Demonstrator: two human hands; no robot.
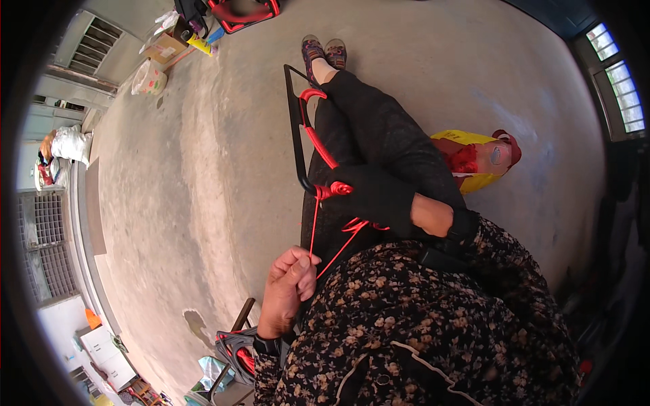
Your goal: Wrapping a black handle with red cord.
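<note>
I count: one left hand (290, 283), fingertips pinched on one red cord (314, 227); one gloved right hand (379, 199), curled over one black frame (296, 139) (red-wrapped in part) at left edge of lap (389, 139).

Stains and a paler strip (203, 169) mark the grey concrete floor (156, 223). Bright daylight fills a barred window (623, 95) at right; dark grilles (49, 227) and white cabinets (112, 358) stand at left.

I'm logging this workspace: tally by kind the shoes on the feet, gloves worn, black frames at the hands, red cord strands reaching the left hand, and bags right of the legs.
Patterned shoes: 2
Black glove: 1
Black frame: 1
Red cord strands: 2
Yellow-and-red bag: 1
Total: 7
</note>
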